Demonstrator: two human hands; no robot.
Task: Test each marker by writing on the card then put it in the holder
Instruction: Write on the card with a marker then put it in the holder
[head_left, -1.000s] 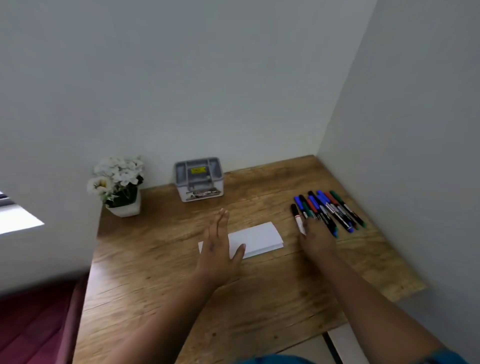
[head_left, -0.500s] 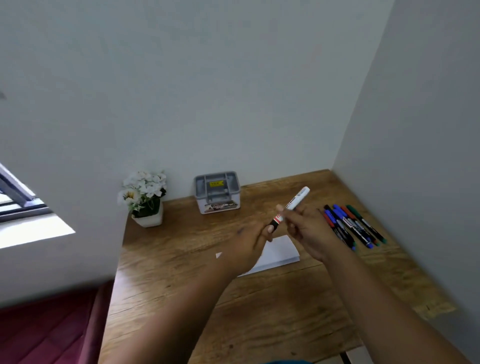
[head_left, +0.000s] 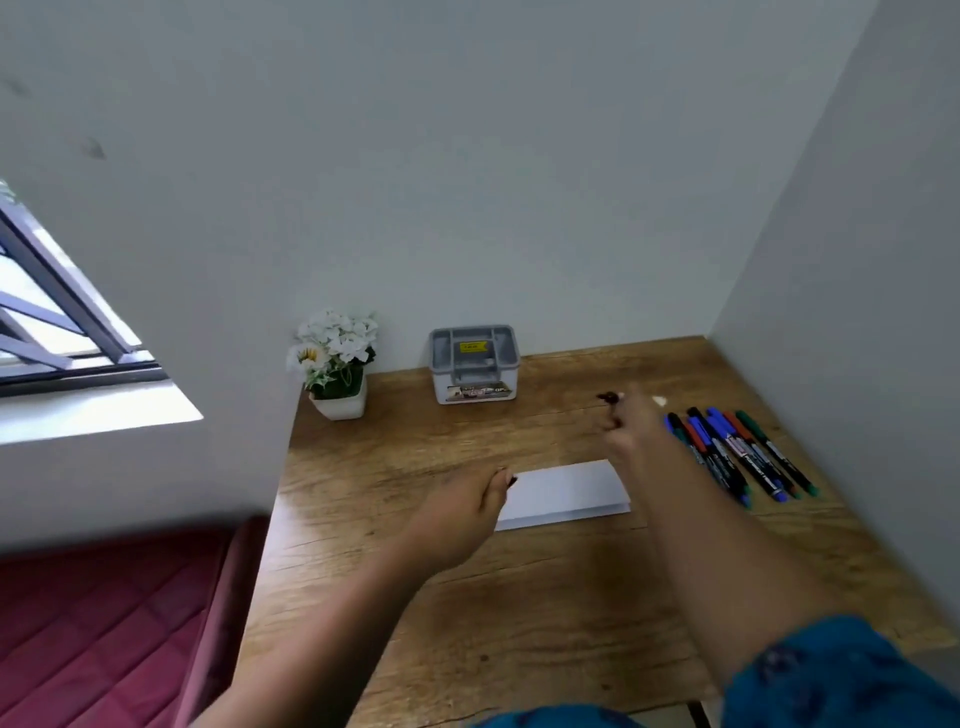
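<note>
Head view: right hand (head_left: 631, 434) lifted over desk, fingers curled round a marker (head_left: 610, 398); dark tip end pokes out left of the fist, pale blurred barrel end out right. Motion blur, so exact grip unclear. Left hand (head_left: 470, 506) low at the card's (head_left: 563, 493) left edge, fingers curled, a small dark bit at the fingertips, probably the cap (head_left: 511, 480), too small to be sure. Card lies flat mid-desk, white, no marks seen on it. Other markers (head_left: 737, 452) in a loose row right of the card, right forearm crossing their near ends. Holder (head_left: 474, 364), grey with compartments, at the back by the wall, well apart from both hands, nothing visibly in it. Flower pot (head_left: 337, 397) left of holder. Desk (head_left: 467, 613) wood.

Judgement: first marker uncapped, test stroke not yet made; task barely begun.

Risks:
- Card may slide when the tip presses if the left hand does not pin it; it only sits at the edge.
- Bare tip could streak the desk or forearm on the way down.
- Right forearm is close over the row; a sweep could roll markers toward the desk edge.
- Cap is small; a loose pinch could drop it.
- Marker going into holder uncapped would dry out.
</note>
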